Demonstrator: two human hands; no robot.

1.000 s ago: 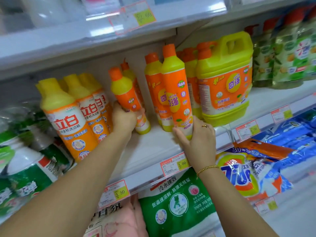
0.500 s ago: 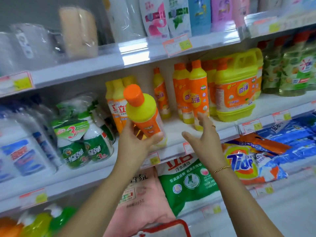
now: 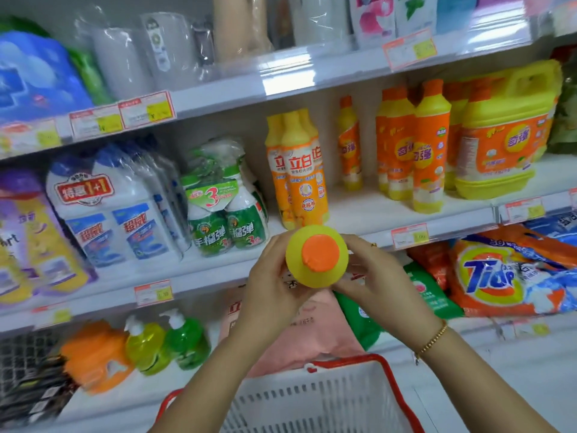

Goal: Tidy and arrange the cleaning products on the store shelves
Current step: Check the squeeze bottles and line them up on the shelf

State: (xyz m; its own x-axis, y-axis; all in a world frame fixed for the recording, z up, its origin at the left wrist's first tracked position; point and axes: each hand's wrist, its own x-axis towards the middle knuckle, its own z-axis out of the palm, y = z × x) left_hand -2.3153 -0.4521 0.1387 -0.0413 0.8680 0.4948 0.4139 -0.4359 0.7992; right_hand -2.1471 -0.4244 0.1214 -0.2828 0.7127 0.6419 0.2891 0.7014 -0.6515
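Before the middle shelf (image 3: 359,210), at centre frame, a yellow bottle (image 3: 313,276) is held clear of the shelf boards, its orange cap (image 3: 320,253) turned toward the camera. Only cap and shoulder show; its label is hidden.

Grip: the left hand (image 3: 271,285) curls round the bottle's left side, and the right hand (image 3: 374,282) closes on its right side. Both grips are narrow, fingers against the plastic. The right hand wears a ring (image 3: 373,244), and a gold bracelet (image 3: 432,339) sits at its wrist.

Legible writing on the middle shelf, left to right:
- white bottles (image 3: 106,207) marked "特惠1+1" and "超威";
- green spray bottles (image 3: 231,220) banded with a large "3";
- orange-and-yellow bottles (image 3: 299,170) reading "立白";
- slimmer bottles (image 3: 427,151) and a big handled jug (image 3: 502,135), both reading "奇强".

On the shelf below, an orange bag (image 3: 493,276) reads "Tide". Price tags (image 3: 409,235) line the shelf edges, their figures too blurred to read. A white basket (image 3: 312,398) with a red rim fills the lower frame.
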